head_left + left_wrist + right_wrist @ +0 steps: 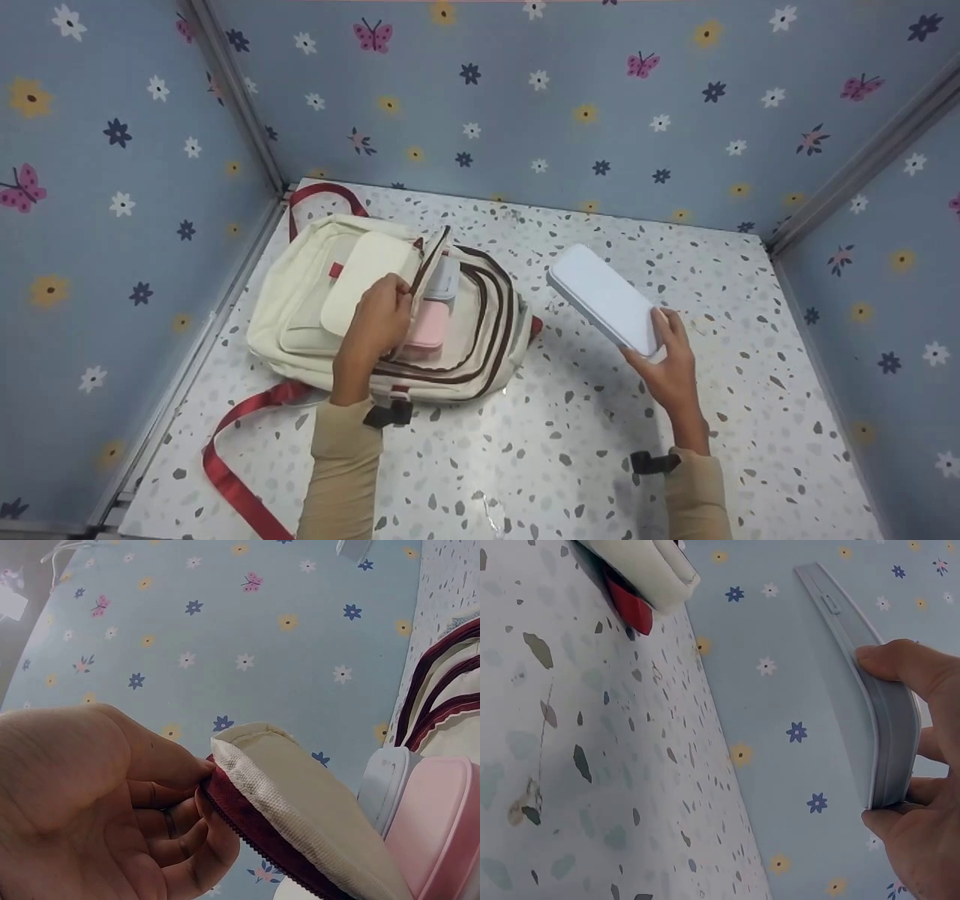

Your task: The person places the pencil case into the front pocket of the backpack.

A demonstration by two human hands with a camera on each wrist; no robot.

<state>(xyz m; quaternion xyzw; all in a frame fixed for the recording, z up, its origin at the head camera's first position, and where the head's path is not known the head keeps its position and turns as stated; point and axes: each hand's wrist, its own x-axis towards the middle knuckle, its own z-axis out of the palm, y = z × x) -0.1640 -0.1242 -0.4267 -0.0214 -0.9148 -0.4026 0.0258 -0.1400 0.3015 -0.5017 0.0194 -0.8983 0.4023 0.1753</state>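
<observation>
A cream backpack with dark red zips lies on the speckled table, one pocket unzipped. My left hand pinches the zip edge of its pocket flap between thumb and fingers, pulling it away from the opening. Inside that pocket sit a pink case and a pale blue-grey case. A cream rounded case lies on the bag beside the left hand. To the right of the bag, my right hand grips one end of a flat light-blue box, tilted, with a small catch on its side.
Red straps trail from the backpack over the table. Flower-and-butterfly panels stand at the back and both sides. Each wrist wears a black band.
</observation>
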